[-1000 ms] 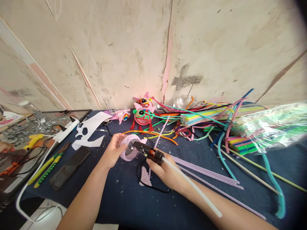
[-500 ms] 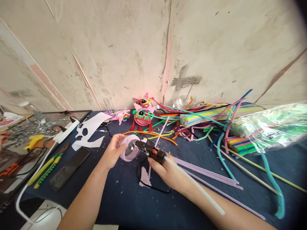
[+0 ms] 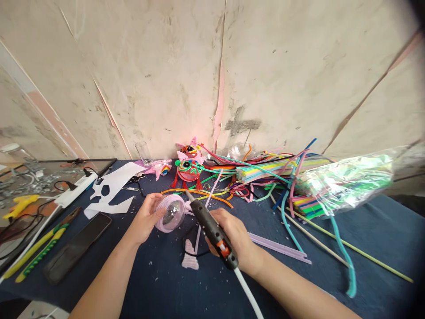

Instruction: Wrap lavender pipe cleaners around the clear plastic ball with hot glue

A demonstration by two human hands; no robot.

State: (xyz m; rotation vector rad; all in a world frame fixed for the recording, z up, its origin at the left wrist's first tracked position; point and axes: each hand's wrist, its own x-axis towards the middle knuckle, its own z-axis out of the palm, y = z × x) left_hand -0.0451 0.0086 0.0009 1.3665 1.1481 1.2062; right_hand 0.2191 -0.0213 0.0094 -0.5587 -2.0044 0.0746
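Observation:
My left hand [image 3: 148, 218] is closed round the side of a clear plastic ball [image 3: 172, 213], part of which is wrapped in lilac pipe cleaner. In my right hand [image 3: 232, 235] is a black glue gun [image 3: 212, 228] with a white glue stick [image 3: 247, 294] running out of its back. Its nozzle points up and away, just right of the ball and apart from it. A lilac pipe cleaner piece [image 3: 190, 255] shaped like a fin lies on the cloth below the gun, beside a black cord.
Decorated lion-like figures [image 3: 188, 170] stand by the wall. Bundled pipe cleaners [image 3: 265, 170] and a plastic bag [image 3: 352, 177] of more lie right; loose lilac ones [image 3: 279, 247] lie nearer. At left are a phone [image 3: 78, 248], pliers [image 3: 46, 248], cut white paper [image 3: 111, 190], a power strip [image 3: 78, 189] and a yellow glue gun [image 3: 20, 206].
The glue gun has swung from lying across the ball's opening to pointing upward, its nozzle now clear of the ball. My left hand still holds the ball. The whole view has shifted slightly.

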